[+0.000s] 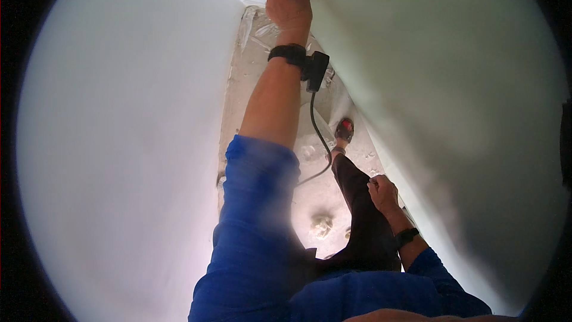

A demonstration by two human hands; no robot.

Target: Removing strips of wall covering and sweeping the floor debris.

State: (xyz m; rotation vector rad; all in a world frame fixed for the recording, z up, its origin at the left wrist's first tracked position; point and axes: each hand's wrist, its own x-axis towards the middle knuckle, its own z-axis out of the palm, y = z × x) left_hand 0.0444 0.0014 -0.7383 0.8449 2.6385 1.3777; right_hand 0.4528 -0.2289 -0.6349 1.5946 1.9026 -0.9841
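Note:
My left hand [289, 3] is raised at the top of the view, by the corner where the white wall and the greenish wall panel meet. Its fingers are curled, and whatever they may hold is hidden. A black strap [288, 54] with a small black device [317, 71] and a cable sits on that wrist. Down at the lower right, my right hand [384, 191] hangs beside my dark trouser leg, fingers loosely curled, with a black wristband [407, 235]. I cannot tell whether anything is in it.
A white wall [129, 112] rises on the left and a pale green wall [447, 76] on the right. The narrow, dusty floor [254, 71] between them bears plastic scraps at its far end and a crumpled clump [321, 226] nearer me. My shoe [344, 130] stands by the right wall.

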